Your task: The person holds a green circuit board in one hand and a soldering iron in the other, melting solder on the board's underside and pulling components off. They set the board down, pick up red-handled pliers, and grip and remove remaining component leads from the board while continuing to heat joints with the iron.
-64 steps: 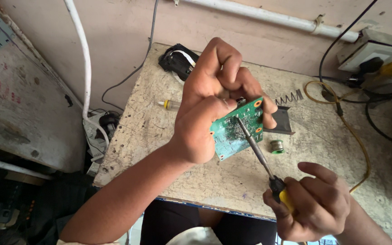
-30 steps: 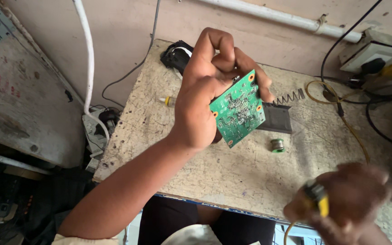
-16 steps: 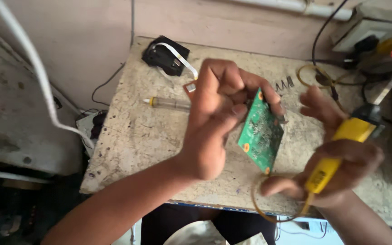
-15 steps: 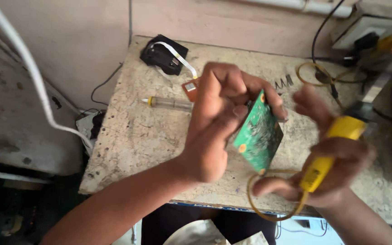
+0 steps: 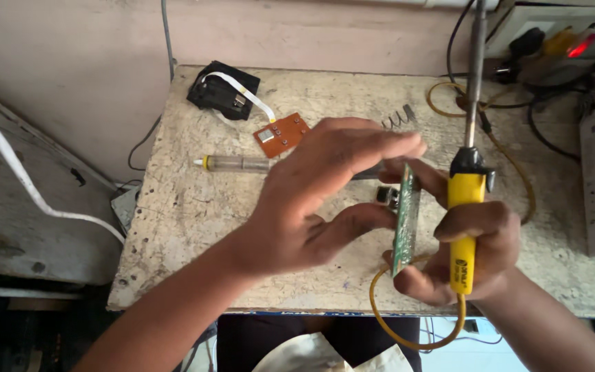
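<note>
The person holds a green circuit board (image 5: 405, 220) above the worktable (image 5: 187, 207), turned edge-on to the camera, so it looks like a thin upright strip. The left hand (image 5: 325, 196) is on the left side of the board, with long fingers stretched out over its top and the thumb reaching toward its face; the fingers are loose and a little apart, not closed around anything, and I cannot tell how firmly they press the board. The right hand (image 5: 466, 251) is closed around the yellow handle of a soldering iron (image 5: 466, 207), whose metal shaft points up and away toward the wall. The lower fingers of this hand also touch the right side and bottom of the board. A yellow cable (image 5: 408, 331) hangs in a loop below the handle.

On the table behind the hands lie a small orange board (image 5: 282, 135), a syringe-like tube (image 5: 232, 164), a black box with a white ribbon (image 5: 223, 91) and a small spring (image 5: 395, 119).
</note>
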Demonstrator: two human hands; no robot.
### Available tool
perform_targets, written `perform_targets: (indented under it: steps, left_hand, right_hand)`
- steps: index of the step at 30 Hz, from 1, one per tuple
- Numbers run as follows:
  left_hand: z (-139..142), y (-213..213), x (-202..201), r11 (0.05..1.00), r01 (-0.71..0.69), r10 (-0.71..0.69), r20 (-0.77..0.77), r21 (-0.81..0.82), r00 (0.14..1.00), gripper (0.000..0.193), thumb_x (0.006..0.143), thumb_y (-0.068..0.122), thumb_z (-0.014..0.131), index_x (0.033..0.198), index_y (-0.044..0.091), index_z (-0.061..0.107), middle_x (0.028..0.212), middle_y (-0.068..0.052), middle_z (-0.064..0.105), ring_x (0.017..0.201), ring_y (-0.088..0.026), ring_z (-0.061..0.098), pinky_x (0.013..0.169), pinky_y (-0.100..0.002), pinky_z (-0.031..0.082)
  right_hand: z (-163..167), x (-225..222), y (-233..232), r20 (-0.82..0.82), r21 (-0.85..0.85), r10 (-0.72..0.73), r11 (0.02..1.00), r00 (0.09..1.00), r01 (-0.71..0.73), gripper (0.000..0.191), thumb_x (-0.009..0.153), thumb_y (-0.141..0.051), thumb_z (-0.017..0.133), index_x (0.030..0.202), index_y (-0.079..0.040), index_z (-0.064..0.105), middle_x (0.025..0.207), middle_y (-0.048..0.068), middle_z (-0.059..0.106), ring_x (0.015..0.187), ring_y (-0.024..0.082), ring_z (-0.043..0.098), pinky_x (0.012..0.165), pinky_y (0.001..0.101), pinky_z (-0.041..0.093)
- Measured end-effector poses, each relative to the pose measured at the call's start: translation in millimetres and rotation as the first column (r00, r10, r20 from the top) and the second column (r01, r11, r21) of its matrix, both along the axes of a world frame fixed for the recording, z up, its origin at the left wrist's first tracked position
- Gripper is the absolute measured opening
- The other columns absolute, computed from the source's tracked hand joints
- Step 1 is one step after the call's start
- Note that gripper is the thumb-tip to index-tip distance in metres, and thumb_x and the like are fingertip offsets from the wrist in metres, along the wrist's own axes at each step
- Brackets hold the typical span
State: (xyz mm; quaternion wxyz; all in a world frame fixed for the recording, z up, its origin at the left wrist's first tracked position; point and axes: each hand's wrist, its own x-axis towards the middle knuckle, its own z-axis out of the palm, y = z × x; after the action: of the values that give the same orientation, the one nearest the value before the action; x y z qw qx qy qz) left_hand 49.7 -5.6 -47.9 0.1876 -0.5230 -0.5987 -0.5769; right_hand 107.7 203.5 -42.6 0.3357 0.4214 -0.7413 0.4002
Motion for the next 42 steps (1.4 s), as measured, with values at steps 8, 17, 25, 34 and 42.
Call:
perform_targets:
  steps: [8, 17, 25, 34, 42]
  left_hand:
    - [10.3, -10.5, -5.1, 0.989, -0.128, 0.117, -0.148, -0.069, 0.982, 0.036, 0.103, 0.042, 0.066, 0.131, 0.019, 0.067, 0.117, 0.006, 0.074, 0.111, -0.01, 0.067, 0.102, -0.031, 0.049]
    - [13.0, -6.6, 2.9, 0.973, -0.231, 0.228, -0.135, -0.011, 0.964, 0.032, 0.103, 0.036, 0.072, 0.127, 0.013, 0.07, 0.107, 0.002, 0.078, 0.095, -0.009, 0.065, 0.092, -0.029, 0.045]
    - [22.1, -9.9, 9.9, 0.944, -0.331, 0.323, -0.19, -0.01, 0.927, 0.034, 0.097, 0.033, 0.076, 0.122, 0.01, 0.071, 0.106, 0.0, 0.079, 0.089, -0.013, 0.062, 0.089, -0.029, 0.042]
    - [16.2, -2.6, 4.6, 0.909, -0.417, 0.413, -0.167, 0.016, 0.895, 0.031, 0.099, 0.033, 0.079, 0.121, 0.012, 0.072, 0.099, 0.003, 0.079, 0.084, -0.01, 0.06, 0.083, -0.028, 0.04]
    - [14.3, -6.5, 4.3, 0.875, -0.484, 0.474, -0.187, -0.013, 0.861, 0.034, 0.098, 0.037, 0.081, 0.119, 0.011, 0.073, 0.099, 0.002, 0.075, 0.08, -0.01, 0.057, 0.078, -0.029, 0.038]
  right_hand:
    - [-14.2, -4.5, 18.5, -0.136, 0.089, -0.084, 0.991, 0.987, 0.096, 0.052, 0.086, -0.039, 0.078, 0.103, -0.007, 0.041, 0.123, 0.042, 0.06, 0.084, 0.025, 0.075, 0.064, 0.0277, 0.062]
    - [-33.3, -0.8, 23.7, 0.096, 0.013, -0.021, 1.0, 0.995, 0.019, 0.036, 0.079, -0.021, 0.071, 0.103, -0.01, 0.046, 0.098, 0.007, 0.058, 0.072, 0.012, 0.056, 0.06, 0.0254, 0.047]
    - [-42.1, 11.6, 33.5, 0.453, -0.326, 0.205, 0.944, 0.868, -0.053, 0.043, 0.078, -0.02, 0.072, 0.11, -0.012, 0.043, 0.095, 0.004, 0.052, 0.083, 0.008, 0.047, 0.073, 0.0239, 0.039]
    - [-52.7, 1.5, 39.5, 0.494, -0.513, 0.403, 0.851, 0.771, -0.116, 0.04, 0.087, -0.031, 0.076, 0.101, -0.009, 0.047, 0.089, 0.004, 0.056, 0.079, 0.011, 0.051, 0.074, 0.0252, 0.041]
    - [-39.2, 4.1, 30.7, 0.543, -0.594, 0.502, 0.796, 0.674, -0.115, 0.053, 0.088, -0.037, 0.084, 0.112, -0.006, 0.048, 0.105, 0.012, 0.062, 0.099, 0.018, 0.057, 0.097, 0.0327, 0.045]
